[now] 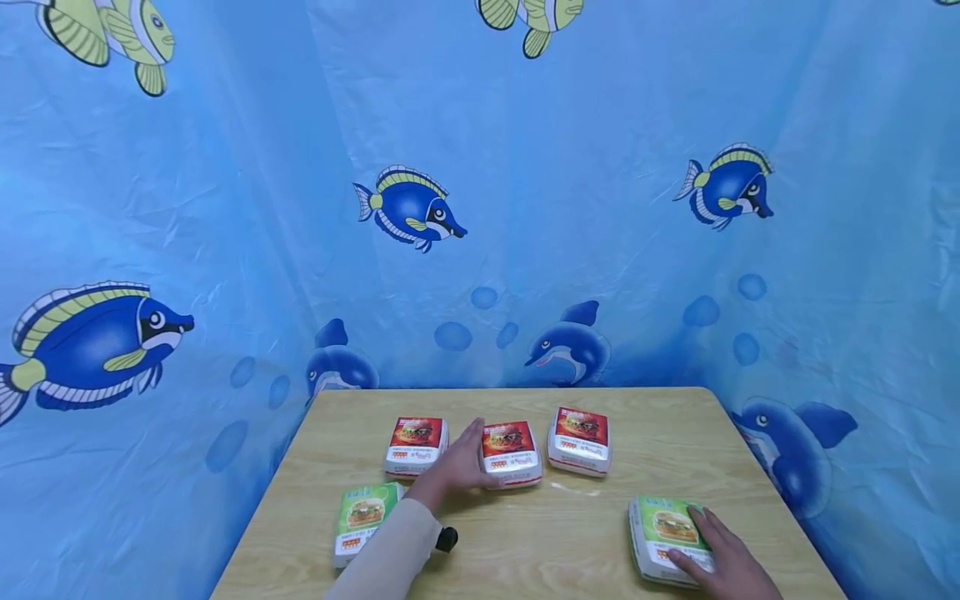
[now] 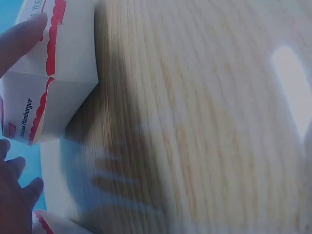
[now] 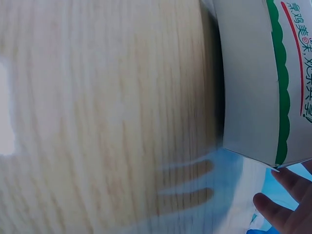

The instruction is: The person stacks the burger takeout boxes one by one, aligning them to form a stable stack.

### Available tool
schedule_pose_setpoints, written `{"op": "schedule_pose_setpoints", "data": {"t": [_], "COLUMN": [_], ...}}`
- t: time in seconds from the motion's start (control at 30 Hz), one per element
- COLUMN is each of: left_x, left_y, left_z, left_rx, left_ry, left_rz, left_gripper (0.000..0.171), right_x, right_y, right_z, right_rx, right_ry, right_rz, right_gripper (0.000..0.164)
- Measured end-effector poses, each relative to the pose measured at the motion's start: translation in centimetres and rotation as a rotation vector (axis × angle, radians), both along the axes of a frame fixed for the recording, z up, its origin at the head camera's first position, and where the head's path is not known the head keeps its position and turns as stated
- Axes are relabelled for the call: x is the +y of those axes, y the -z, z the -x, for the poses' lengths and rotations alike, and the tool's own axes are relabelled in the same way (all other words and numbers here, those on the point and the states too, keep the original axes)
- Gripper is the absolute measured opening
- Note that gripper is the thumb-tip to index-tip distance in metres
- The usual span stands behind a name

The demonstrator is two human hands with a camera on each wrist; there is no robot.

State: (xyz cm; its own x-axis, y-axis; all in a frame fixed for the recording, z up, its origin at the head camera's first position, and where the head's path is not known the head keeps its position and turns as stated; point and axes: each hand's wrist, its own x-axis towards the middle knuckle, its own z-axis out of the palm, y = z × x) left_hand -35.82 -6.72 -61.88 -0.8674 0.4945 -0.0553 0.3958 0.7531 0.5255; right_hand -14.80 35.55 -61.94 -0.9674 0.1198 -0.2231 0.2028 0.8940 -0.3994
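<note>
My left hand [image 1: 453,464] reaches to the left side of a red-and-white burger box [image 1: 510,457], the middle of three at the back. Its thumb lies over the box in the left wrist view, while the other fingers [image 2: 33,191] are spread beyond its end. My right hand [image 1: 723,557] is at the right side of a green-and-white burger box [image 1: 667,533], with thumb and fingertips over its top in the head view. In the right wrist view, spread fingers [image 3: 274,210] show by that box's end corner. Both boxes sit on the wooden table [image 1: 555,542].
Red burger boxes stand to the left [image 1: 416,450] and right [image 1: 580,442] of the middle one. Another green burger box [image 1: 366,521] sits at the left, partly behind my left sleeve [image 1: 397,550]. A blue sea-print curtain [image 1: 495,192] hangs behind and beside the table.
</note>
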Motion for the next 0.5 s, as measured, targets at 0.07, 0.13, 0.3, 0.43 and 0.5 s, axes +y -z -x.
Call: {"op": "schedule_pose_setpoints", "data": {"t": [0.07,0.13,0.3,0.43,0.5], "left_x": [0.1,0.1,0.3,-0.2,-0.5], "left_y": [0.1,0.0,-0.1,0.0,0.1], "left_z": [0.1,0.2,-0.1,-0.6,-0.8], "left_rx": [-0.002,-0.011,-0.026,-0.025,-0.023], "left_ry": [-0.001,-0.009,-0.016,-0.022,-0.025], "left_rz": [-0.007,-0.021,-0.014,0.016,0.023], "left_gripper": [0.135,0.135,0.133,0.134,0.135], "right_x": [-0.3,-0.4,-0.3,-0.5,-0.9], "right_y": [-0.1,-0.2,-0.3,-0.2,0.0], "right_z": [-0.1,-0.3,-1.1,-1.2,-1.1], "right_rx": [0.001,0.012,0.070,0.107,0.119], "right_ry": [0.012,0.017,-0.004,-0.029,-0.027], "right_rz": [-0.015,-0.034,-0.066,-0.077,-0.077], "right_gripper": [0.116,0.116,0.109,0.107,0.108]}}
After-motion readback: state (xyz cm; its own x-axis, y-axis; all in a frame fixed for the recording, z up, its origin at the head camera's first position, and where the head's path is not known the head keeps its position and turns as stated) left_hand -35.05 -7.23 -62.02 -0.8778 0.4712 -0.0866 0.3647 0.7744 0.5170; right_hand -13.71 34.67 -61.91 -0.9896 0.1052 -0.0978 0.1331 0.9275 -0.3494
